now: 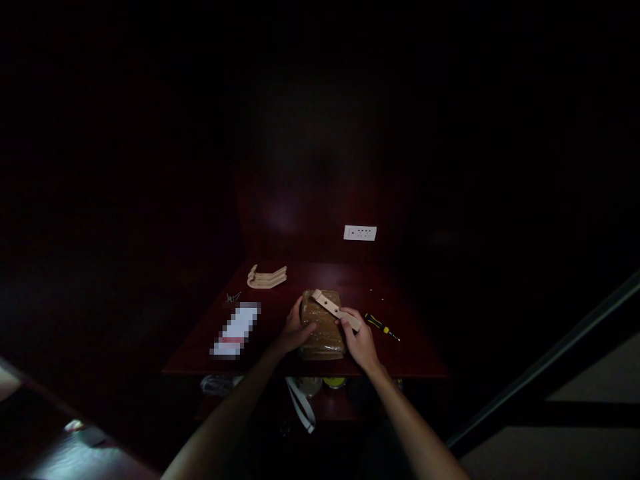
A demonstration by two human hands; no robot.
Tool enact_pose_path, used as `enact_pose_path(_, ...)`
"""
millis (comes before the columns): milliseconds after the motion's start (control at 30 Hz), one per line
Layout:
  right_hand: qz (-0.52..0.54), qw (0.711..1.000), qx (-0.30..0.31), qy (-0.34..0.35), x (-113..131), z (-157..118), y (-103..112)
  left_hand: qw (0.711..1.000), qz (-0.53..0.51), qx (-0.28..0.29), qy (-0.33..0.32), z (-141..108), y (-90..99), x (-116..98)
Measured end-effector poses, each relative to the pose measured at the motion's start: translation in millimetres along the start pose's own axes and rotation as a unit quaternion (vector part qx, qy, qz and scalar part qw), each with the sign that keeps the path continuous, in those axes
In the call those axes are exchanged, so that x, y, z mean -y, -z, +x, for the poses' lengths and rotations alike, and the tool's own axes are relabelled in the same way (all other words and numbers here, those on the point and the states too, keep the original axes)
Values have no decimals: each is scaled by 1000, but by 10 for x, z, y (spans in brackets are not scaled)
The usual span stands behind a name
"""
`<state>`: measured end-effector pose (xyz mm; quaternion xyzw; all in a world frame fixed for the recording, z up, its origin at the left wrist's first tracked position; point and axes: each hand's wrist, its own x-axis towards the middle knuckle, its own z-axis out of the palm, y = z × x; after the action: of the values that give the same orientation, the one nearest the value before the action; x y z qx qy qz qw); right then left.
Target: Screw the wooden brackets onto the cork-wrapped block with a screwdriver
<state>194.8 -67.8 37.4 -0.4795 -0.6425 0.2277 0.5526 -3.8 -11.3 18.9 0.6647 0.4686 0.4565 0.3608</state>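
Note:
A brown block-shaped package (323,333), wrapped in shiny tape, lies on the dark red desk in front of me. My left hand (296,331) holds its left side, with the thumb resting on top. Pinched in my right hand (359,337) is a pale wooden bracket (327,305) with two dark holes, slanting over the package. Whether the bracket touches the package I cannot tell. To the right of that hand lies a yellow-and-black screwdriver (382,327).
Several curved pale wooden hooks (267,277) lie together at the back left. Near them are small screws (233,297) and a blurred-out white sheet (236,331). A white socket panel (360,233) is on the back wall. A white strap (301,407) hangs below the desk's front edge.

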Motion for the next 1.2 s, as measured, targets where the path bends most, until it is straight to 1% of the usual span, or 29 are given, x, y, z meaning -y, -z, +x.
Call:
enact_pose_path(100, 57, 997, -49, -22, -74, 2, -27, 991, 111, 1, -69, 10, 10, -119)
enact_pose_path(200, 104, 990, -85, -36, -144, 31, -65, 981, 178, 21, -80, 45, -59, -245)
enact_pose_path(300, 137, 984, -105, -49, -170, 63, -92, 972, 222, 39, -70, 98, -151, -299)
enact_pose_path(367, 132, 985, -104, -48, -157, 68, -97, 969, 236, 45, -62, 129, -187, -283)
enact_pose_path(433, 113, 989, -90, -41, -129, 54, -96, 968, 239, 49, -61, 152, -193, -248)
enact_pose_path(567, 68, 995, -62, -26, -73, -10, -104, 964, 245, 72, -69, 172, -162, -208)
enact_pose_path(667, 40, 998, -54, -16, -56, -57, -127, 963, 246, 77, -80, 173, -151, -212)
enact_pose_path(833, -13, 998, -57, 5, -36, -81, -148, 968, 223, 74, -91, 169, -162, -197)
enact_pose_path(933, -14, 999, -51, 0, -18, -56, -136, 978, 173, 78, -91, 183, -120, -184)
enact_pose_path(1033, 17, 999, -47, -20, 3, -9, -106, 993, 66, 87, -49, 230, 5, -211)
enact_pose_path(1100, 42, 998, -47, -27, 34, 40, -67, 996, -10, 78, -30, 282, 130, -270)
enact_pose_path(1167, 61, 997, -41, -23, 85, 106, -9, 996, -32, 57, -56, 339, 265, -365)
enact_pose_path(1200, 68, 997, -33, -20, 116, 144, 25, 995, -39, 64, -73, 364, 327, -420)
